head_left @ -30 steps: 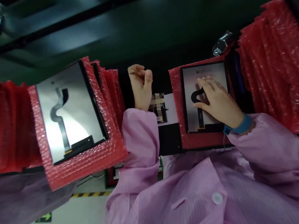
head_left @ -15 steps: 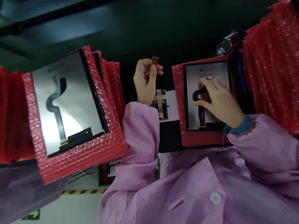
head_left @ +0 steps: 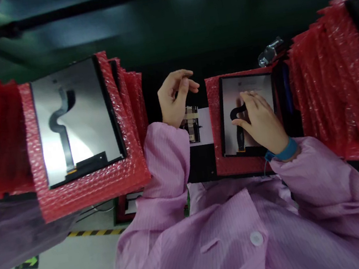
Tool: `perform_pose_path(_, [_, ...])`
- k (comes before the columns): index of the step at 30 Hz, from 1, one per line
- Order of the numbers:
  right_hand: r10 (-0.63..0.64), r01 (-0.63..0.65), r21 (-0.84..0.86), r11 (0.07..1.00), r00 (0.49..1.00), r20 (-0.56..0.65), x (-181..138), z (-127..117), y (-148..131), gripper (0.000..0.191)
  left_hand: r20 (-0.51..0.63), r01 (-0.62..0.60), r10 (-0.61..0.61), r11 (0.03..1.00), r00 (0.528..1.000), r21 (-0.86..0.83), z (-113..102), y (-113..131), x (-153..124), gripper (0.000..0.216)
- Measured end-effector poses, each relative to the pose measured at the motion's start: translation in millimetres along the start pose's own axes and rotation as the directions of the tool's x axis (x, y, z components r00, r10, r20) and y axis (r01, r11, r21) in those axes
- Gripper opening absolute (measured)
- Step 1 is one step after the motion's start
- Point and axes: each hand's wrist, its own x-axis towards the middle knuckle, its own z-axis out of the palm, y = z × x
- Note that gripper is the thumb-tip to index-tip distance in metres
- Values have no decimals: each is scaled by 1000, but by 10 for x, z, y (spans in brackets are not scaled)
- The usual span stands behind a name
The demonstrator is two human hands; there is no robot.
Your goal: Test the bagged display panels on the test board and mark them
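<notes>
My left hand (head_left: 175,96) is raised above the dark bench, its thumb and fingers pinched on a small brown flex connector (head_left: 186,76). Only a thin edge of the connector shows now. My right hand (head_left: 259,119) rests on the grey back of a display panel (head_left: 231,137), thumb and fingers apart. Its fingertips touch the upper end of the panel's black ribbon cable (head_left: 240,136), and the thumb lies by the cable's bend. Under the panel is a red bubble-wrap sheet (head_left: 221,146). A small circuit part (head_left: 193,123) with tan tape lies on a white sheet (head_left: 205,126) between my hands.
To the left, another display panel (head_left: 83,109) lies on a stack of red bubble-wrap bags (head_left: 136,159). More red bags (head_left: 332,87) stand at the right, beside a clear shiny object (head_left: 270,52). A grey-purple sleeve (head_left: 21,232) is at the far left.
My left hand has turned slightly, so the brown connector now appears nearly edge-on. The right hand stays on the panel. The whole view has shifted a little.
</notes>
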Motion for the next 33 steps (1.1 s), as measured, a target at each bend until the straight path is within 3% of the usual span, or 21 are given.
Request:
perform_pose_path(5, [10,-10,8,1000,1000,-5,-5,13,8,71,-4,-56,56,998,998,11,-7,-8,-1,39])
perform_pose_path(15, [28,-28,-11,1000,999,18,-10,-27,-62,71,-22,-13,17,987,1000,163,2,46,-33,38])
perform_pose_path(18, [35,-33,93,995,999,-22,-14,-30,-82,67,33,-74,68,969,997,235,-14,44,-25,37])
perform_pose_path(20, [41,-21,266,964,997,-68,-10,-4,-73,71,128,-147,110,934,986,327,-27,61,-18,37])
perform_pose_path(22, [59,12,521,853,991,-120,5,32,-68,83,209,-171,88,891,974,420,-37,101,-18,36])
perform_pose_path(24, [94,50,761,647,985,-145,33,55,-88,94,262,-155,20,849,965,505,-43,154,-24,31])
perform_pose_path(25, [110,55,842,537,985,-135,54,54,-111,91,285,-150,-12,830,958,538,-44,178,-28,29])
perform_pose_path(27, [101,21,916,400,993,-67,107,23,-175,62,337,-162,-54,798,940,580,-48,211,-36,26])
perform_pose_path(28, [72,-4,916,402,997,-27,138,-3,-211,46,363,-176,-67,785,929,594,-51,220,-39,24])
perform_pose_path(29, [31,-18,893,450,1000,5,172,-33,-246,45,388,-190,-78,773,918,606,-54,225,-42,24])
perform_pose_path(31, [-83,34,779,626,996,23,242,-87,-296,61,424,-212,-101,749,900,628,-59,231,-50,23])
perform_pose_path(33, [-204,159,620,769,979,2,306,-105,-313,59,450,-227,-122,731,885,644,-60,242,-61,23])
